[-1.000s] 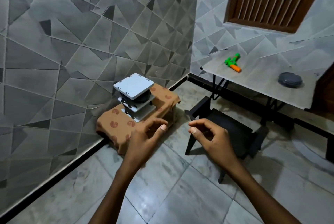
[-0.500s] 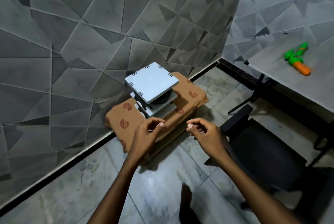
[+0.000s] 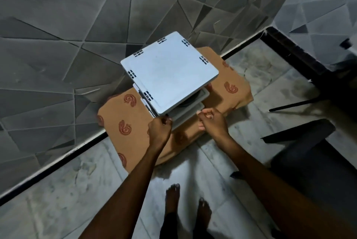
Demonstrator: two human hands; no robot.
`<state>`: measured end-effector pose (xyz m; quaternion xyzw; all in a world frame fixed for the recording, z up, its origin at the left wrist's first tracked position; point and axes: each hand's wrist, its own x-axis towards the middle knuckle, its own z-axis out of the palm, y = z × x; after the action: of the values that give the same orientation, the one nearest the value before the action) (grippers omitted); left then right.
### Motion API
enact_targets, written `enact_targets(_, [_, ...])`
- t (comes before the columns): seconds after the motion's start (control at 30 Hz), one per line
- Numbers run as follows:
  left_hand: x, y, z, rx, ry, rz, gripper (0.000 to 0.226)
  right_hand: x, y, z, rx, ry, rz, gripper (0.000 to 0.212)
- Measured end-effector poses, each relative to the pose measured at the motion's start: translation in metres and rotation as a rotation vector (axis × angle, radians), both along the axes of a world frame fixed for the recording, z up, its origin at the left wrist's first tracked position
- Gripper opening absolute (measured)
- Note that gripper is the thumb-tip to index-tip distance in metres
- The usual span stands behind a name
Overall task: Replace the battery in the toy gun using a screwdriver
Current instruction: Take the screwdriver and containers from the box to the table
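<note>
Reaches forward and down with both arms over the tiled floor [image 3: 58, 200]. Brings the left hand [image 3: 159, 128] to the near corner of the white tiered stand [image 3: 170, 72], knuckles up, fingers curled narrow against that corner; cannot tell if gripping or only touching. Holds the right hand [image 3: 212, 122] just beside the near right edge of its lower shelves, fingers curled in, thumb laid on the forefinger; cannot tell if holding anything. Stands barefoot, with both feet [image 3: 172, 198] near the brown patterned cloth [image 3: 125, 125] under the stand.

Compared with half a second ago: closer to the stand, looking more steeply down, hands now at its edge instead of short of it. No longer shows the toy gun, seen then on the grey table at the right.
</note>
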<state>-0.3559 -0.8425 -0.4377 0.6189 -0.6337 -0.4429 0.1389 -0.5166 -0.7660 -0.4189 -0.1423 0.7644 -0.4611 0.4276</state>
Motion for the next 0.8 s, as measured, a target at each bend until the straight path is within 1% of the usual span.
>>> enact_targets(0.07, [-0.010,-0.015,-0.023,-0.003,-0.032,0.039,0.023,-0.004,-0.028,-0.026,0.024,-0.079,-0.065,0.037])
enact_targets(0.13, [-0.019,-0.024,-0.035,-0.023,0.002,0.132,0.016,-0.004,-0.050,-0.044,0.036,-0.146,-0.105,0.049])
enact_targets(0.17, [-0.022,-0.025,-0.037,-0.043,0.040,0.183,0.018,-0.003,-0.059,-0.050,0.041,-0.168,-0.129,0.051])
enact_targets(0.23, [-0.027,-0.030,-0.045,-0.049,0.088,0.250,0.033,-0.003,-0.074,-0.063,0.051,-0.177,-0.175,0.054])
enact_targets(0.3, [-0.031,-0.032,-0.052,0.004,0.084,0.300,0.049,-0.006,-0.085,-0.079,0.069,-0.157,-0.208,0.058])
enact_targets(0.37, [-0.035,-0.032,-0.058,0.032,0.088,0.341,0.055,-0.009,-0.095,-0.092,0.095,-0.156,-0.214,0.063])
enact_targets(0.4, [-0.038,-0.032,-0.061,0.034,0.091,0.353,0.054,-0.011,-0.099,-0.098,0.110,-0.133,-0.205,0.064])
enact_targets(0.5, [-0.043,-0.031,-0.065,0.039,0.055,0.370,0.053,-0.028,-0.111,-0.149,0.146,-0.008,-0.173,0.053])
enact_targets(0.53, [-0.043,-0.031,-0.067,0.023,0.043,0.377,0.053,-0.029,-0.113,-0.155,0.148,0.009,-0.176,0.050])
enact_targets(0.6, [-0.044,-0.031,-0.069,0.003,0.031,0.401,0.050,-0.025,-0.115,-0.149,0.133,0.007,-0.190,0.046])
enact_targets(0.67, [-0.045,-0.031,-0.068,0.005,0.022,0.438,0.048,-0.013,-0.110,-0.112,0.116,0.018,-0.213,0.043])
enact_targets(0.73, [-0.045,-0.030,-0.063,0.011,0.019,0.462,0.046,-0.007,-0.104,-0.098,0.076,0.014,-0.224,0.043])
enact_targets(0.8, [-0.044,-0.029,-0.054,0.012,0.024,0.460,0.039,-0.004,-0.094,-0.089,0.013,-0.068,-0.238,0.045])
